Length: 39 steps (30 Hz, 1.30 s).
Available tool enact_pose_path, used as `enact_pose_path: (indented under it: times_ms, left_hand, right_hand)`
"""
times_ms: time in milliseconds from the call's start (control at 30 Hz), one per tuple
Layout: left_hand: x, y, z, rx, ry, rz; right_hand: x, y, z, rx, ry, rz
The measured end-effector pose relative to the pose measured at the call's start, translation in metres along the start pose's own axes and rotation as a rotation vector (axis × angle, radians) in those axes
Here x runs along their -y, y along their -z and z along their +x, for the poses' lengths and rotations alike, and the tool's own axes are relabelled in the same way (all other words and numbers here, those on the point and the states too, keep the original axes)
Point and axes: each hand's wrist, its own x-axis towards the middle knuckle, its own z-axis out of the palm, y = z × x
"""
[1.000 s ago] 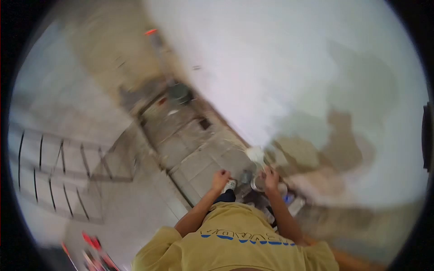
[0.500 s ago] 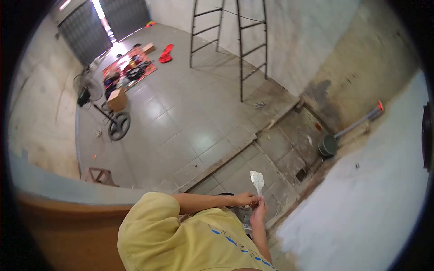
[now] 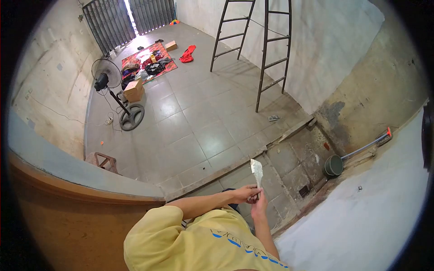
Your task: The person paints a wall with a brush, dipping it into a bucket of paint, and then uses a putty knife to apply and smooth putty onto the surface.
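A putty knife [image 3: 256,169] smeared with white paste points up and away from me, its blade above my hands. My right hand [image 3: 259,206] is closed around its handle from below. My left hand [image 3: 245,193] reaches across from the left, its fingers closed at the same handle and touching the right hand. The lower handle is hidden by the fingers. Below the hands lies the tiled floor [image 3: 233,179].
A metal stepladder [image 3: 262,67] stands by the far wall. A dark green bucket [image 3: 333,165] sits low at right, near the white-coated wall [image 3: 343,221]. At left are a standing fan [image 3: 108,81], cardboard box [image 3: 134,91] and stool [image 3: 103,161]. A raised ledge [image 3: 217,174] crosses the floor.
The view has shifted, so the room sits lower and further right in it. The blade has turned and appears narrower. Both hands stay together at the handle.
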Motion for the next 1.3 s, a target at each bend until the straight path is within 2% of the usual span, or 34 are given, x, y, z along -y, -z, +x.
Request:
enact_pose_path:
  times_ms: [67, 200, 333, 400, 533, 600, 633, 1000, 1133, 1233, 1300]
  left_hand:
    - [-0.002, -0.002, 0.006, 0.019, 0.012, 0.112]
    - [-0.001, -0.001, 0.003, 0.016, -0.011, 0.165]
    - [0.005, 0.015, 0.012, -0.038, 0.048, 0.185]
    - [0.008, 0.026, 0.027, -0.042, 0.023, 0.362]
    - [0.003, 0.023, 0.062, -0.101, 0.065, 0.457]
    - [-0.008, 0.018, 0.082, -0.091, 0.061, 0.487]
    - [-0.009, 0.019, 0.092, -0.154, 0.02, 0.561]
    - [-0.09, 0.029, 0.142, -0.224, 0.016, 0.43]
    - [-0.101, 0.042, 0.161, -0.17, -0.05, 0.414]
    - [-0.123, 0.034, 0.16, -0.166, -0.051, 0.385]
    - [-0.129, 0.037, 0.166, -0.126, -0.072, 0.374]
  right_hand:
    - [0.002, 0.008, 0.002, 0.023, 0.005, -0.017]
    - [0.0, 0.019, 0.001, 0.061, -0.052, -0.046]
    - [-0.001, 0.027, 0.0, 0.13, -0.092, -0.025]
    - [-0.006, 0.04, 0.007, 0.143, -0.108, -0.025]
    - [-0.006, 0.05, 0.025, 0.059, -0.034, -0.004]
    - [0.003, 0.042, 0.04, -0.115, -0.003, 0.013]
    - [0.006, 0.041, 0.048, -0.112, -0.008, 0.013]
    - [0.049, 0.008, 0.137, -0.261, 0.043, -0.102]
    - [0.066, 0.009, 0.16, -0.197, -0.002, -0.074]
    - [0.076, 0.006, 0.174, -0.131, -0.106, 0.068]
    - [0.074, 0.009, 0.186, -0.107, -0.195, 0.293]
